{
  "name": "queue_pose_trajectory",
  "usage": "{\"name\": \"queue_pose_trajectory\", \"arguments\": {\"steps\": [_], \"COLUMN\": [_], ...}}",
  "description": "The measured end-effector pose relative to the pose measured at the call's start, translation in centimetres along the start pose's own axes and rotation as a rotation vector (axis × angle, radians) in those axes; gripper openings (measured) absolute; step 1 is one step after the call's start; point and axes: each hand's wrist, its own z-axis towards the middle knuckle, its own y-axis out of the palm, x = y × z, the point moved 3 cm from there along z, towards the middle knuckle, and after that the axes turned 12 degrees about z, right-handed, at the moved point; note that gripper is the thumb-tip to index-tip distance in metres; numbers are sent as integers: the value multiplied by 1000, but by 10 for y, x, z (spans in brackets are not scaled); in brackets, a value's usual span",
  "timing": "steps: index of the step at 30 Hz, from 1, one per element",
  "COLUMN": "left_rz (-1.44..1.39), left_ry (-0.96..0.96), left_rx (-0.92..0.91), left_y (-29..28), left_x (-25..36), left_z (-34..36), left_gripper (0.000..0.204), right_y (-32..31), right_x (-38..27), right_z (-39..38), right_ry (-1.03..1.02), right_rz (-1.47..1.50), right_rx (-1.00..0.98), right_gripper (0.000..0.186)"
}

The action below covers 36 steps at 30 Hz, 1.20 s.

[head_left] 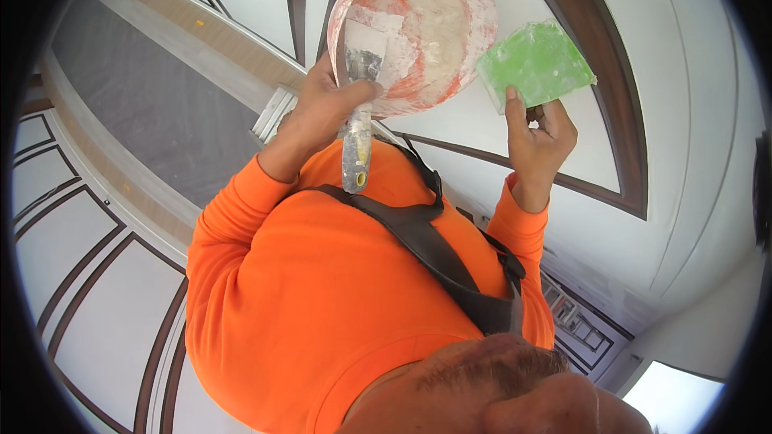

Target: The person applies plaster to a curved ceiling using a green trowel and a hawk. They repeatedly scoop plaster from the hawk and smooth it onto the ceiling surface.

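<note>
My left hand (326, 108) is closed on the near-left wall of a round bucket (488, 20), and its thumb presses a putty knife (356, 157) against the rim. The knife's blade lies inside the bucket, and its grey, smeared handle hangs outside toward my chest. Inside, reddish walls are streaked with whitish paste (438, 24). To the right of the bucket, my right hand (540, 141) pinches a flat green square spreader (537, 64) by its lower edge, with the thumb on its near face. White smears cover the spreader. Most left-hand fingers are hidden behind the bucket.
A white wall (700, 88) with dark brown trim (623, 112) rises in front and to the right. A grey floor strip (137, 80) with pale borders runs along the left, beside white panels (88, 273). A ladder (575, 317) stands at lower right.
</note>
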Motion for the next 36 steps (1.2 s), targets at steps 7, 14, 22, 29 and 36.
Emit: {"name": "queue_pose_trajectory", "arguments": {"steps": [7, 14, 22, 29, 36], "left_rz": [114, 72, 68, 90, 83], "left_ry": [-15, 5, 40, 17, -10], "left_rx": [-15, -41, -38, -35, -26], "left_y": [-3, -4, -4, -5, -5], "left_x": [1, 7, 5, 5, 6], "left_z": [1, 1, 1, 1, 1], "left_gripper": [55, 58, 61, 58, 55], "right_y": [34, 59, 68, 69, 65], "right_x": [11, 11, 17, 22, 7], "right_z": [15, 24, 25, 24, 22], "right_ry": [-70, -101, -52, -99, -128], "right_rz": [46, 98, 168, 60, 67], "right_rx": [98, 89, 57, 95, 96], "right_gripper": [18, 18, 14, 14, 17]}}
